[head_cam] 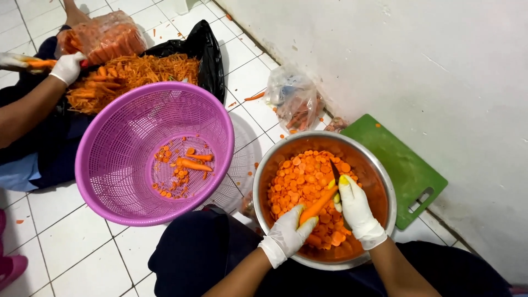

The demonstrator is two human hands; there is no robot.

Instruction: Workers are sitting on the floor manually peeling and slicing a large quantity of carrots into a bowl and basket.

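The gloved left hand (290, 231) is closed around a peeled carrot (319, 204), holding it over the steel bowl (385, 181) of carrot slices (300, 179), while the gloved right hand (357, 212) is closed on a knife (334, 173) whose blade meets the carrot's far end. Left of the bowl stands a purple basket (110, 143) with a few carrot bits, a green board (401, 159) leans at the wall, and a co-worker's hand (67, 67) works over a heap of peelings (132, 74).

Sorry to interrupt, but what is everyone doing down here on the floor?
The person wearing the camera holds a carrot in the gloved left hand and a knife in the right hand, over a steel bowl of carrot slices. A co-worker's gloved hand works beside a heap of carrot peelings. A purple basket holds a few carrots.
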